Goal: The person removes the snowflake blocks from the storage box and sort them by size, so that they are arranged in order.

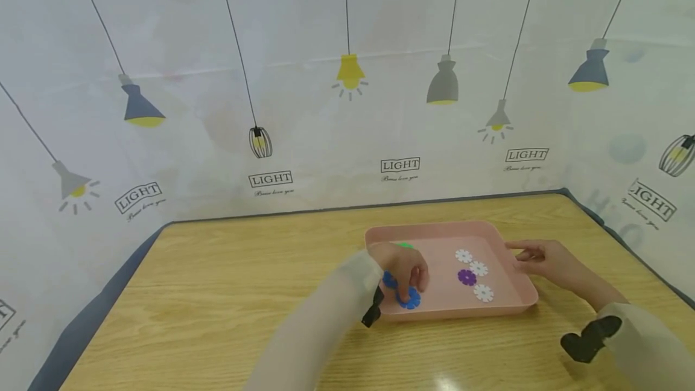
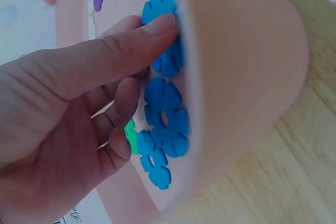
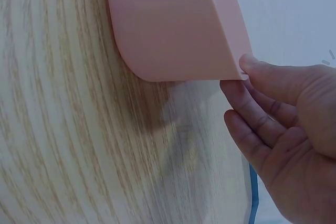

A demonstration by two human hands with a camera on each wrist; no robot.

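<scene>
A pink tray [image 1: 440, 294] sits on the table with flower-shaped plastic discs in it. At its left end, my left hand [image 1: 402, 264] pinches a blue flower-shaped disc [image 2: 169, 59] by the near wall, the thumb lying across it. Two more blue discs [image 2: 168, 116] lie beside that hand, and a green disc [image 1: 405, 245] shows partly behind it. Toward the right of the tray are a purple disc [image 1: 467, 277] and three white discs [image 1: 483, 292]. My right hand [image 1: 545, 261] grips the tray's right rim, thumb on top and fingers on the outer side.
The wooden table [image 1: 217, 294] extends left of the tray and in front of it. A white wall covering [image 1: 304, 113] printed with lamps stands around the back and sides. Black straps [image 1: 589, 340] are on both wrists.
</scene>
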